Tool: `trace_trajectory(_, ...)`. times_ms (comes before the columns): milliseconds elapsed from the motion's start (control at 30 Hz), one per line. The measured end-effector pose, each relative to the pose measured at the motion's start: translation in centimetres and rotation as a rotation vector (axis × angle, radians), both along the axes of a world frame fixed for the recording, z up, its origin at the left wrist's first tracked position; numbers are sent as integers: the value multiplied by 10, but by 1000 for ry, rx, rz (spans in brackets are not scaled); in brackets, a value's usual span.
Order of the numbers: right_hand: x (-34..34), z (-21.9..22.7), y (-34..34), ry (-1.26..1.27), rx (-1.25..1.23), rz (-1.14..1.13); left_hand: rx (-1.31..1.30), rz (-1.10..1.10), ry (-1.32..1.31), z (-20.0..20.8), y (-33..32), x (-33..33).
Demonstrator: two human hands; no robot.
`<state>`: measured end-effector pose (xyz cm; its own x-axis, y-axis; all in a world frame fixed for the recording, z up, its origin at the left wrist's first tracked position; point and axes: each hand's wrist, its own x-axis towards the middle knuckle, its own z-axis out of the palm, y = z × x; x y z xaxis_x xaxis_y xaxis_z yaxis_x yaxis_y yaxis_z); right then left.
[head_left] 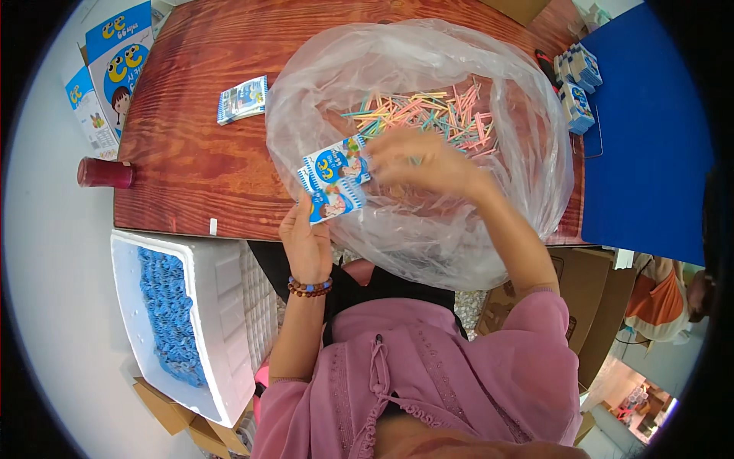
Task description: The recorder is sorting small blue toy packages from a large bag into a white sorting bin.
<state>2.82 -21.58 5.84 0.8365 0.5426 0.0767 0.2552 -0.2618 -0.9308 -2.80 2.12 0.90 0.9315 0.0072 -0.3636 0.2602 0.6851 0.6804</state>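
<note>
My left hand [307,243] is closed on blue-and-white printed packets [336,200], which overlap at the near left of a clear plastic bag. My right hand [422,162] is smeared by motion beside the right edge of the upper packet, so its fingers and anything in them cannot be made out. Behind that hand lies a loose heap of thin pink, yellow and teal sticks [466,115] in the middle of the spread-open plastic bag [527,172]. A small stack of similar packets [243,99] rests on the table to the left of the bag.
The reddish wooden table [180,168] bears a dark red jar [107,173] at its left edge and bundled packets [579,107] at the right. A white foam box [222,306] of blue packets stands lower left. Printed cartons [118,73] stand far left; a blue panel [646,130] is right.
</note>
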Motion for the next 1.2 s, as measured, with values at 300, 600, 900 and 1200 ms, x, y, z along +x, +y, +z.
trace_trajectory(300, 81, -30, 1, -596, -913, 0, -77, -15, 5, -2, 3, -3)
trace_trajectory(600, 88, -39, 17, -587, -1160, 95, -93, -22, 5, -4, 12, 0)
trace_trajectory(900, 81, -58, -1, -674, -1092, 18, -83, -41, 13, -4, 10, 0)
trace_trajectory(1200, 53, -30, -23, 50, -200, -418, -118, -88, 7, 0, 8, -1)
